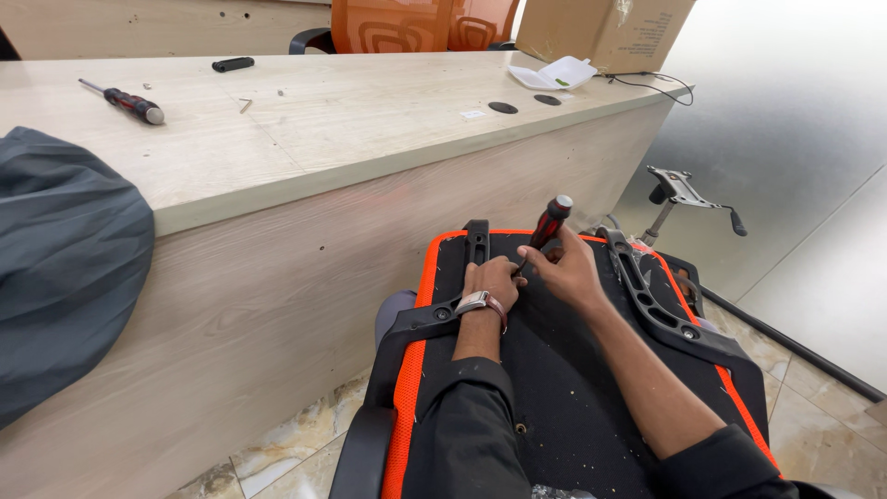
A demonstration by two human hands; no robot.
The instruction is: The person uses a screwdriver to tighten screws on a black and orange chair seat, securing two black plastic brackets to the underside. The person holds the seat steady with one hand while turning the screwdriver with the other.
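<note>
A: What have you got in hand?

B: Your right hand (565, 270) is wrapped around the lower handle of a red-and-black screwdriver (549, 226), which stands tilted, its butt up and away from you, over the far half of the upturned chair seat (554, 388).

A: And the other one?

B: Your left hand (492, 280) is curled into a loose fist just beside the right, knuckles resting on the black underside; whether it pinches anything you can't tell. A wristband sits on that wrist.

A: What's the seat like?

B: Black board edged in orange, lying across your lap, with a black armrest bracket (658, 305) on the right side and another on the left.

A: And around you?

B: A pale wooden counter (323, 120) runs along your left, carrying a second screwdriver (125, 100), a white tray (554, 74) and a cardboard box (605, 28). A dark grey cloth (65, 268) hangs over its near end. A metal chair mechanism (684, 194) stands on the marble floor beyond.
</note>
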